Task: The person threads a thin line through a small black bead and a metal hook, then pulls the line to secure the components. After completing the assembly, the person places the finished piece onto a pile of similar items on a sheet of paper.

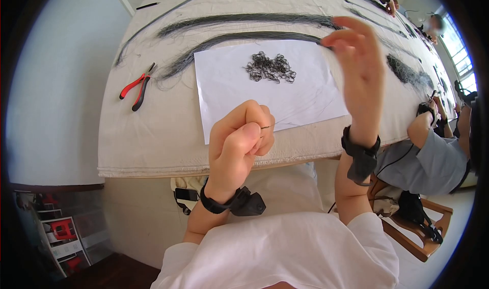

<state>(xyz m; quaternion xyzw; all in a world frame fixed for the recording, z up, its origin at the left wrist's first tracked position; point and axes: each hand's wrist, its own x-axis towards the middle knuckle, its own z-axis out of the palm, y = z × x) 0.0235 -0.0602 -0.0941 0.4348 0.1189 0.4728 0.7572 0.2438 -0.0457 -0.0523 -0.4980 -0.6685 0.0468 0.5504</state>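
Observation:
My left hand (242,133) is closed in a pinch above the near edge of the white paper (224,95). From between its thumb and fingers pokes the dark tip of a thin hook-like piece (265,128); the rest is hidden. Fine strands (300,108) run from near this hand across the paper toward the upper right. My right hand (359,59) is raised over the paper's right side, fingers bent and apart, with no object visible in them. On the paper lies a pile of small dark curled pieces (270,67), which look like hooks.
Bundles of long grey strands (244,35) lie beyond the paper on the cloth-covered table (147,146). Red-and-black pliers (138,87) rest at the left, and a black pen (147,5) farther back. Other people sit at the right, a person's hand (391,6) at the far side.

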